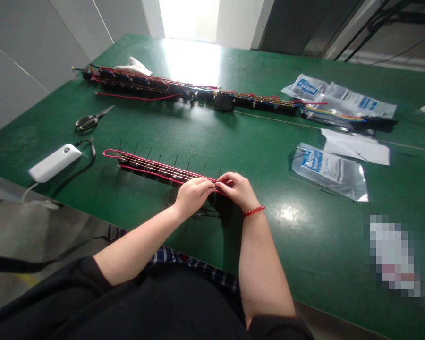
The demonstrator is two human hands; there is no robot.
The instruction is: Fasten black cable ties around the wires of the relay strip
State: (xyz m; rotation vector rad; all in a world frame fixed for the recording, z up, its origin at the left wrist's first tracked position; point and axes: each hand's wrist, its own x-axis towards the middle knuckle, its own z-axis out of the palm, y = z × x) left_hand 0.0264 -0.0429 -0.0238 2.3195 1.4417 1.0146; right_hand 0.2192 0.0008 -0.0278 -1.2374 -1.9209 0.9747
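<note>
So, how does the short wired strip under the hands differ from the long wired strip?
The short wired strip is far shorter than the long wired strip. Thin black pins stand up along the short one only. Only the long strip has a black box and blue and yellow wires. The left hand and right hand touch the short strip; the long strip lies untouched. Both have red wires and lie on the green table.
</note>
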